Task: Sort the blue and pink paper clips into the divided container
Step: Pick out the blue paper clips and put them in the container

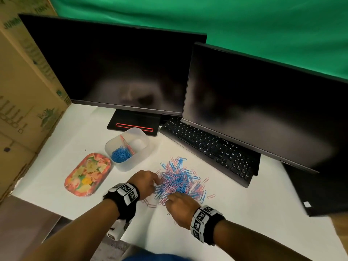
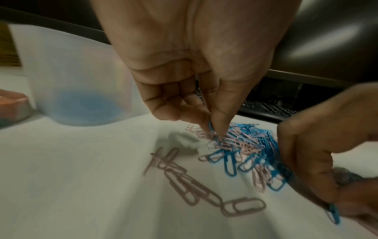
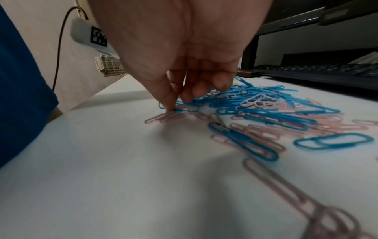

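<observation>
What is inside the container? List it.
In the container, one compartment holds a heap of blue clips; a few pink clips lean along the divider. The other compartment's floor is partly hidden.

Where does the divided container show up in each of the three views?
Head: the divided container sits left of centre, beyond the left hand.
Left wrist: blurred at the left, blue clips showing through its wall.
Right wrist: not in it.
Shared landmark: the paper clip pile.

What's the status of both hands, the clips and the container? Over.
Left hand pinching a blue clip. Right hand picking at mixed pile. Container: blue clips in, nothing blocking.
</observation>
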